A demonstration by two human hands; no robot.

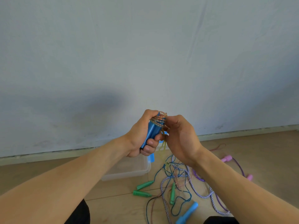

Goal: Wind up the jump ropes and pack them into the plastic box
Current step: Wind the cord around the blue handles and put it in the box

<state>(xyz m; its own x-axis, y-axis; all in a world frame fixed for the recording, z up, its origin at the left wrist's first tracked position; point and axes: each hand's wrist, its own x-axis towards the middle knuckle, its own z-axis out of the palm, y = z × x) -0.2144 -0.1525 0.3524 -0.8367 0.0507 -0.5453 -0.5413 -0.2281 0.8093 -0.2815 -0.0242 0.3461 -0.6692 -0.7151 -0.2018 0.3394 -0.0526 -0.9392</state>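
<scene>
**Blue handles held up, rope coiled at the top**

The floor (113,193) is of light wooden boards and meets a pale grey-blue wall (145,54) along a low skirting strip (242,131). No writing or brand can be read anywhere.

The left hand (139,136) has its fingers clenched around the blue handles (152,133), held upright above the floor. A yellowish rope (159,120) is coiled around their top end. The right hand (181,139) is just beside the coil; its fingers are hidden, so I cannot tell what they hold.

The plastic box (129,168), clear, stands on the floor near the wall, under the left hand. Beside it lies a tangle of ropes (182,180) with green handles (142,189), a light blue handle (187,214) and pink handles (226,158).
</scene>
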